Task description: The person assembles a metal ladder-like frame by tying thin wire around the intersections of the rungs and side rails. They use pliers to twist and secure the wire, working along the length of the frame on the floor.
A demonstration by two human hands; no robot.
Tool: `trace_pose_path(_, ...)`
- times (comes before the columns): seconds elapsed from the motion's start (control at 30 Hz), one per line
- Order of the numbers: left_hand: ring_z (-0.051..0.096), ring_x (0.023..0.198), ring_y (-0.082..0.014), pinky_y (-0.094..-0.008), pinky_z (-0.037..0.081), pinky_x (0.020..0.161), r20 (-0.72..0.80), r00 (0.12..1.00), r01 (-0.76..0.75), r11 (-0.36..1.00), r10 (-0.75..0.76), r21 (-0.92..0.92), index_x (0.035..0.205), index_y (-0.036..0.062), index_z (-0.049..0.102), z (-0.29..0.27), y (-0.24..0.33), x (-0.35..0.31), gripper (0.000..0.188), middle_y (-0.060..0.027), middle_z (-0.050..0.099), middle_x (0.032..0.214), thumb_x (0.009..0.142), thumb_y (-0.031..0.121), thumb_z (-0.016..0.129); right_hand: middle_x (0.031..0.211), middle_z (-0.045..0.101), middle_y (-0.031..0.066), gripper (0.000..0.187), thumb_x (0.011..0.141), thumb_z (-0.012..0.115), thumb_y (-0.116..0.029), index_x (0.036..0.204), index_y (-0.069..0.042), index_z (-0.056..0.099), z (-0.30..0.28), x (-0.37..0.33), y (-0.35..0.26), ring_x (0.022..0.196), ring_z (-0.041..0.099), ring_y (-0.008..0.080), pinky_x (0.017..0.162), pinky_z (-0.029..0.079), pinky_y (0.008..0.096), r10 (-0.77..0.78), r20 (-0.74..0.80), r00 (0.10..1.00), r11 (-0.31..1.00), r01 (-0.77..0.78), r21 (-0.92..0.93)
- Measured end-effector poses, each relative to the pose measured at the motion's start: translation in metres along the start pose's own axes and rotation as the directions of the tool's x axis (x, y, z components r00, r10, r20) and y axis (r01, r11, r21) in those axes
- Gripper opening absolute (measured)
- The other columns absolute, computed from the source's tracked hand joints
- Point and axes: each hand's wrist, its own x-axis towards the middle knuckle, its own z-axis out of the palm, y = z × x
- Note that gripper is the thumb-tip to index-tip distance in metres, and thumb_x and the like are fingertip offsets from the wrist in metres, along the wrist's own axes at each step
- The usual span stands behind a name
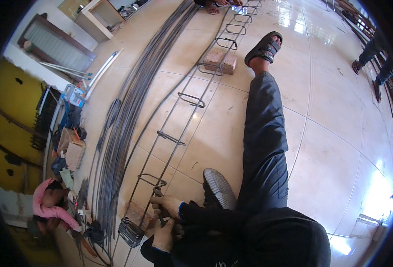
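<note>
Both my hands wear pale gloves and are close together at the near end of a long steel rebar frame [164,133]. My right hand [169,205], its cuff edged blue, is closed by a bar, just below a rectangular stirrup [152,180]. A dark metal piece, perhaps a tool, shows at its fingers. Just below, my left hand [163,236] is closed, and what it grips is hidden. Beside it, a bundle of bent stirrups [131,232] hangs on the bars. A reddish brick [136,214] is under this end, and another brick [220,61] supports the frame farther off.
Long loose rebars [132,111] lie left of the frame. A person in pink [49,202] crouches at lower left, near a cardboard box [74,153]. Another person's foot [212,10] shows at the far end. Someone stands [374,58] at right. My sandalled foot [264,50] stretches ahead.
</note>
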Motion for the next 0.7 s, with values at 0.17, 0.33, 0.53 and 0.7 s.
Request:
trace_pose_path(0.17, 0.064, 0.081, -0.0162, -0.0263, 0.050, 0.066, 0.367, 0.929, 0.197, 0.775, 0.047, -0.600, 0.122, 0.0121, 0.064, -0.005, -0.014, 0.011, 0.025, -0.0053, 0.069, 0.100, 0.114, 0.036, 0.061, 0.073, 0.058, -0.0019, 0.025, 0.111, 0.069, -0.029, 0.097, -0.010, 0.065, -0.005, 0.002, 0.006, 0.059, 0.058, 0.0131, 0.058, 0.053, 0.0326, 0.004, 0.129, 0.992, 0.987, -0.025, 0.160)
trace_pose_path(0.33, 0.072, 0.086, -0.0241, -0.0373, 0.057, 0.072, -0.028, 0.996, -0.091, 0.974, 0.087, -0.209, 0.123, 0.0064, 0.068, 0.011, -0.013, -0.005, 0.043, -0.0082, 0.071, 0.091, 0.110, 0.047, 0.065, 0.068, 0.061, 0.0030, 0.035, 0.111, 0.067, -0.036, 0.085, -0.012, 0.066, -0.008, 0.024, 0.023, 0.056, 0.056, 0.0187, 0.055, 0.046, 0.0351, -0.189, -0.177, 0.966, 0.974, 0.162, -0.156)
trace_pose_path(0.53, 0.064, 0.124, -0.0580, -0.0596, 0.052, 0.106, -0.156, 0.966, -0.057, 0.759, 0.205, 0.648, 0.124, -0.0130, 0.066, 0.006, -0.015, -0.003, 0.068, -0.0434, 0.070, 0.118, 0.095, 0.048, 0.072, 0.077, 0.057, 0.0007, 0.028, 0.106, 0.073, -0.034, 0.091, -0.013, 0.063, -0.005, 0.015, 0.013, 0.066, 0.057, 0.0176, 0.063, 0.049, 0.0357, -0.030, -0.200, 0.979, 0.983, -0.008, -0.184)
trace_pose_path(0.7, 0.058, 0.062, -0.0203, -0.0337, 0.048, 0.057, 0.217, 0.976, 0.018, 0.977, 0.029, -0.210, 0.111, 0.0055, 0.063, -0.001, -0.043, 0.015, 0.036, -0.0059, 0.063, 0.082, 0.105, 0.041, 0.064, 0.093, 0.061, 0.0000, 0.019, 0.110, 0.068, -0.028, 0.107, -0.009, 0.065, -0.001, 0.003, 0.012, 0.079, 0.062, 0.0159, 0.081, 0.061, 0.0369, -0.052, 0.006, 0.999, 0.995, 0.051, 0.082)
